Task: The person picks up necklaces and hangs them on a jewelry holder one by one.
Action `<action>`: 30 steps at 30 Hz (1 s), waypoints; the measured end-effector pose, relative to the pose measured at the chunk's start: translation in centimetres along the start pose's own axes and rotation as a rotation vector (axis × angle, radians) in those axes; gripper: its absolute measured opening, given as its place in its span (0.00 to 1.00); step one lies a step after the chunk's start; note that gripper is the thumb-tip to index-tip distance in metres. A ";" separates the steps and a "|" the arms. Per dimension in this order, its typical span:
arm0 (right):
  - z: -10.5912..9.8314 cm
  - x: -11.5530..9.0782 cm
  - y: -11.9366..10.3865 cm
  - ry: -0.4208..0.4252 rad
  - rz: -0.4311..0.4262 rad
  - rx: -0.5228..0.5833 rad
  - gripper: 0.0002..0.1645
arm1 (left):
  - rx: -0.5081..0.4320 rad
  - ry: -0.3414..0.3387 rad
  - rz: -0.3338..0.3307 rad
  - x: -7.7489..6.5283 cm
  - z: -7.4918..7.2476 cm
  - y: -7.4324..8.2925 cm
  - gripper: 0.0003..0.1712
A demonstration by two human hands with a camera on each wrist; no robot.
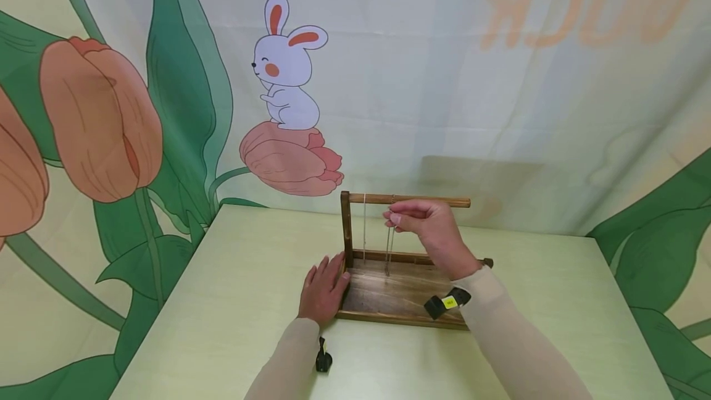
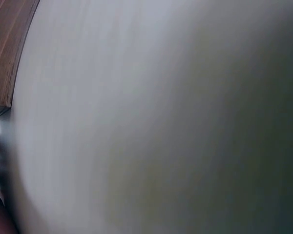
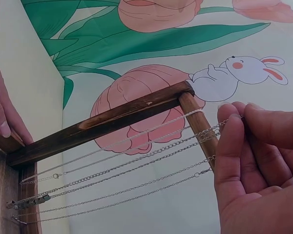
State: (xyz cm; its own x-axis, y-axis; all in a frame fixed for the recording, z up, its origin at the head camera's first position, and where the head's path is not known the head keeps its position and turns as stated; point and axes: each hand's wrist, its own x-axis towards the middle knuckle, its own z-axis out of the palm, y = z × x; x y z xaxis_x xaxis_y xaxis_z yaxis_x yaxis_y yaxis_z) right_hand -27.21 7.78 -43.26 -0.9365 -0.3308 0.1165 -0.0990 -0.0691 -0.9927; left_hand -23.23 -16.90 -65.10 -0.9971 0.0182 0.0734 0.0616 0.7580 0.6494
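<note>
A wooden jewelry stand has a tray base, an upright on its left and a round crossbar. Several thin silver necklaces hang from the bar, one with small block-like links low down. At the bar, my right hand pinches a fine necklace chain between thumb and fingertips; only a bit of it shows at the tips. My left hand rests against the stand's left side, fingers extended. In the left wrist view only a wooden corner and a sliver of fingers show.
The stand sits on a pale green table. Behind it hangs a printed cloth with tulips and a rabbit. Each wrist wears a black camera mount.
</note>
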 end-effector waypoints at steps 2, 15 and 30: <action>-0.2 -0.1 -0.1 0.000 0.002 -0.005 0.14 | -0.002 0.001 0.001 0.0 0.1 0.0 0.33; -1.1 -0.1 -0.5 0.017 0.001 -0.026 0.18 | 0.007 -0.003 0.009 0.1 0.2 0.0 0.34; -2.4 -0.4 -1.2 0.048 -0.011 -0.020 0.18 | 0.024 -0.025 0.009 0.0 -0.1 0.1 0.34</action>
State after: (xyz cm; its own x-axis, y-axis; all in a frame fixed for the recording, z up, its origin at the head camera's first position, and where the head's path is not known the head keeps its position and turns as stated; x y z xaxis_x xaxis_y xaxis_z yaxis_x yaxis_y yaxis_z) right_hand -27.53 10.31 -42.20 -0.9504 -0.2845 0.1258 -0.1153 -0.0537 -0.9919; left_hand -23.20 -16.86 -64.92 -0.9973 0.0414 0.0599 0.0700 0.7730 0.6305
